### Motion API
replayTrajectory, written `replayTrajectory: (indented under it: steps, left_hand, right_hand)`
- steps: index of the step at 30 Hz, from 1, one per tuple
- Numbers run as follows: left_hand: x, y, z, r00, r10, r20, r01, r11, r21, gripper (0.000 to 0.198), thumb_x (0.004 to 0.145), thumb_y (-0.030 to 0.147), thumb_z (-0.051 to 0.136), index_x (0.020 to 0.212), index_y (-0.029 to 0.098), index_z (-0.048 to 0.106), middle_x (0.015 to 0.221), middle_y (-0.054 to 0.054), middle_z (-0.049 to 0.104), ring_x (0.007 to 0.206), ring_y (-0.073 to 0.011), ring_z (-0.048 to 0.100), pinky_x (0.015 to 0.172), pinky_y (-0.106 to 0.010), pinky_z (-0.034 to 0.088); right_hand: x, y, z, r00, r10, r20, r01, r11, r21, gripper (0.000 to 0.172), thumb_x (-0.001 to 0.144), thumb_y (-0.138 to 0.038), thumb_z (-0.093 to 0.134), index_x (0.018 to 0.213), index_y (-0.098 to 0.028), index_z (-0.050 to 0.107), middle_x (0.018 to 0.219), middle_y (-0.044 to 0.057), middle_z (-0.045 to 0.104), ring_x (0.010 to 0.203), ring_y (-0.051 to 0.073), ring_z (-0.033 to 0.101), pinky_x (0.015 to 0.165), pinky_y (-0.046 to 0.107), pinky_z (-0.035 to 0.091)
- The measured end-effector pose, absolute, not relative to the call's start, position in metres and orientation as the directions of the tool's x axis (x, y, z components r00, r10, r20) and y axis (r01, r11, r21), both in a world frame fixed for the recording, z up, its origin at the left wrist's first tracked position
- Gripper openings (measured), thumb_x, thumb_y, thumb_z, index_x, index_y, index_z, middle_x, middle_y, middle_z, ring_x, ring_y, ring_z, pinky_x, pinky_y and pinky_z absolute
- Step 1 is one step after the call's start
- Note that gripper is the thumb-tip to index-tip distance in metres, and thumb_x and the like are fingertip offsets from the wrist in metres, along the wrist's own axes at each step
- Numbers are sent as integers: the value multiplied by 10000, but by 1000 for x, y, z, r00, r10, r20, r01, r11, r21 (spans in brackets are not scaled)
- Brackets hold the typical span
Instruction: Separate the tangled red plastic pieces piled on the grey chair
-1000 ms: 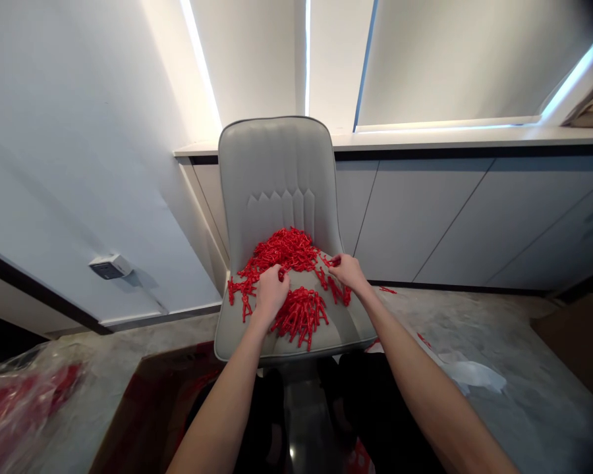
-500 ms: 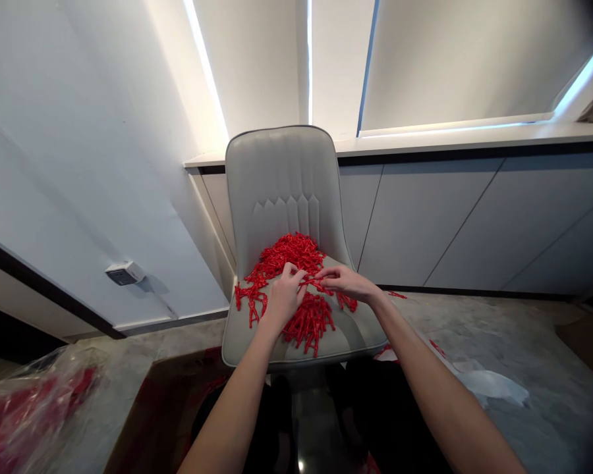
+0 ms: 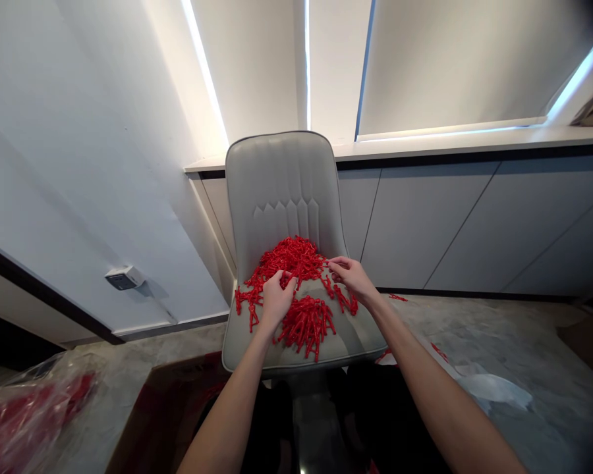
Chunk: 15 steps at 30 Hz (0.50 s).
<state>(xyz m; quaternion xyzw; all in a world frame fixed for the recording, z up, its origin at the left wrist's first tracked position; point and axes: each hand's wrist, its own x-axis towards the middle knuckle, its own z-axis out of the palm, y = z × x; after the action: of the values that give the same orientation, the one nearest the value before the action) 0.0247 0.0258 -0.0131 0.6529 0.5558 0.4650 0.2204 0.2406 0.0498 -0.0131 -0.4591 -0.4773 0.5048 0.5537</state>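
Small red plastic figures, stick-like with limbs, lie in a large heap (image 3: pixel 294 253) against the chair's backrest. In front of it is a smaller fanned pile (image 3: pixel 309 326) of the same figures. My left hand (image 3: pixel 278 296) is at the heap's near edge, thumb and fingers curled around a bit of red; its full shape is hidden. My right hand (image 3: pixel 350 275) is at the heap's right side, its fingertips pinched on the end of a red figure (image 3: pixel 325 263). A few loose figures (image 3: pixel 343 299) lie below my right hand.
The grey padded chair (image 3: pixel 284 171) stands before a low cabinet (image 3: pixel 425 217). A wall socket (image 3: pixel 124 278) is at left. On the floor are a clear plastic bag with red contents (image 3: pixel 39 408), an open cardboard box (image 3: pixel 153 401) and a white sheet (image 3: pixel 497 388).
My hands have parted from being close together over a red figure between the piles. The left moved slightly left, the right slightly up and right to the heap's edge.
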Motion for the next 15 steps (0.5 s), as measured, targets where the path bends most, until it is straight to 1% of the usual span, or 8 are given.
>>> replayTrajectory:
  steps: [2, 3, 6, 9, 10, 12, 15]
  left_hand:
    - [25, 26, -13, -74, 937, 341, 506, -260, 823, 141, 866, 300, 598, 804, 178, 628, 736, -1, 658, 649, -142, 545, 644, -258, 386]
    - [26, 25, -12, -77, 940, 333, 500, -252, 829, 144, 864, 300, 599, 797, 176, 627, 726, 1, 652, 646, -140, 540, 639, -257, 382]
    - [27, 23, -10, -74, 946, 316, 479, -244, 843, 146, 857, 293, 606, 775, 173, 622, 689, 12, 634, 625, -135, 529, 630, -254, 379]
    - [29, 21, -8, -59, 950, 305, 464, -245, 851, 145, 852, 290, 613, 767, 172, 625, 690, 13, 637, 606, -130, 518, 619, -254, 378]
    - [29, 21, -7, -53, 950, 307, 466, -248, 849, 142, 849, 288, 617, 767, 172, 627, 696, 12, 641, 608, -130, 519, 624, -255, 381]
    - [30, 20, -7, -36, 946, 321, 477, -266, 838, 137, 847, 284, 618, 768, 173, 629, 700, 13, 643, 618, -130, 524, 640, -257, 388]
    - [30, 18, -8, -8, 938, 348, 487, -300, 820, 145, 861, 295, 603, 778, 178, 626, 698, 17, 638, 626, -132, 526, 652, -259, 389]
  right_hand:
    - [237, 48, -11, 54, 990, 133, -72, 137, -988, 323, 731, -460, 777, 855, -172, 700, 668, -16, 601, 553, 97, 497, 530, 236, 426]
    - [235, 47, -11, 56, 986, 160, -53, 163, -985, 345, 736, -490, 762, 859, -173, 703, 655, -23, 581, 555, 99, 484, 535, 240, 420]
    - [226, 46, -9, 54, 981, 187, -18, 188, -982, 383, 761, -539, 711, 868, -171, 701, 705, 1, 615, 604, 122, 525, 589, 266, 455]
    - [219, 43, -6, 42, 980, 195, 13, 194, -981, 350, 785, -505, 676, 879, -168, 688, 774, 31, 663, 656, 143, 575, 641, 286, 490]
    - [218, 42, -5, 38, 980, 195, 21, 194, -981, 327, 789, -480, 670, 898, -172, 679, 746, 22, 654, 640, 141, 572, 627, 281, 483]
    - [216, 39, -2, 39, 982, 187, 29, 186, -982, 276, 795, -430, 658, 930, -190, 645, 624, -25, 590, 566, 130, 528, 550, 257, 434]
    - [214, 36, 1, 42, 984, 171, 20, 170, -985, 212, 800, -396, 648, 891, -213, 593, 512, -72, 490, 489, 114, 468, 470, 228, 350]
